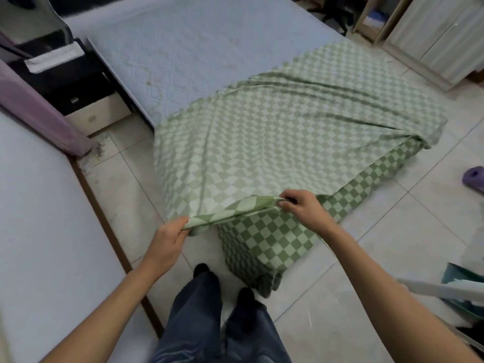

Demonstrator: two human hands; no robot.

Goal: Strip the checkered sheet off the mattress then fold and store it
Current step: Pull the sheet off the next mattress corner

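Status at this frame: stripping was mostly done, folding not started, storage not started.

Checkered sheet (275, 132) sat bunched over the foot half of the mattress (183, 48); head half of the mattress was bare, pale quilted surface showing. Near end of the sheet spilled off the foot and trailed onto the tiled floor (392, 244), reaching almost to the person's feet. Far edge still lay on the mattress, so my read is the sheet wasn't fully off.

Grip state:
- Left hand (167, 239) was closed on the near hem, fingers and thumb pinching a gathered corner.
- Right hand (301, 208) was closed on the same hem further along, fingers curled over the edge, thumb under.
- Hem ran taut-ish between the two hands and was lifted clear of the floor. Cloth below it hung down, darker face out.

Surroundings: second bed (52, 205) to the left, nightstand (86, 100) between the two beds, wardrobe (440, 35) at upper right. Wardrobe looked like a plausible store point, but nothing confirmed it and its doors appeared closed.

Remaining, as I judged it:
1. pull the rest off the mattress
2. square up corners and fold; both hands were already on one edge, decent start
3. carry and store

Risk: trailing cloth was underfoot, dragging on the floor.
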